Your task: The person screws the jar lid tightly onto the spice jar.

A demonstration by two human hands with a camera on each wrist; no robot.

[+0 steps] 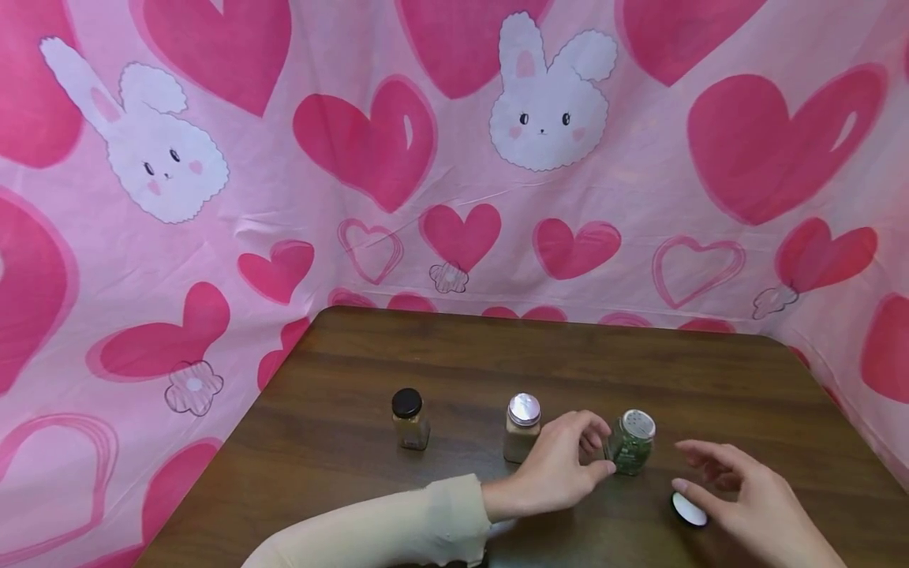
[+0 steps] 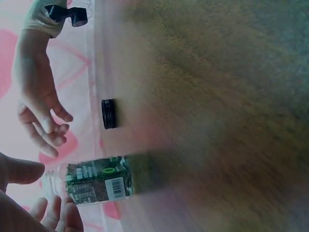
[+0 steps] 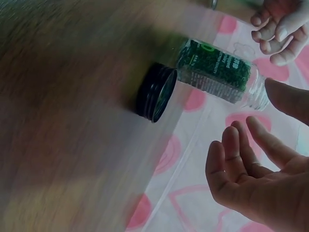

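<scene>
A glass jar of green dried herb flakes (image 1: 631,443) stands upright on the table, a perforated shaker top showing at its mouth. Beside it is my left hand (image 1: 561,465), fingers relaxed and loosely bent, with a gap to the jar in the right wrist view. Its black screw cap (image 3: 157,93) lies on the wood, white inner side up. My right hand (image 1: 753,493) hovers over that cap, fingers half bent and holding nothing. In the left wrist view the label and barcode of the herb jar (image 2: 99,181) face the camera.
Left of my left hand stands a jar (image 1: 521,434) with a silvery top, partly covered by the hand. Farther left is a small jar with a black cap (image 1: 408,403). The brown wooden table (image 1: 341,355) meets a pink heart-patterned cloth (image 1: 398,260) behind.
</scene>
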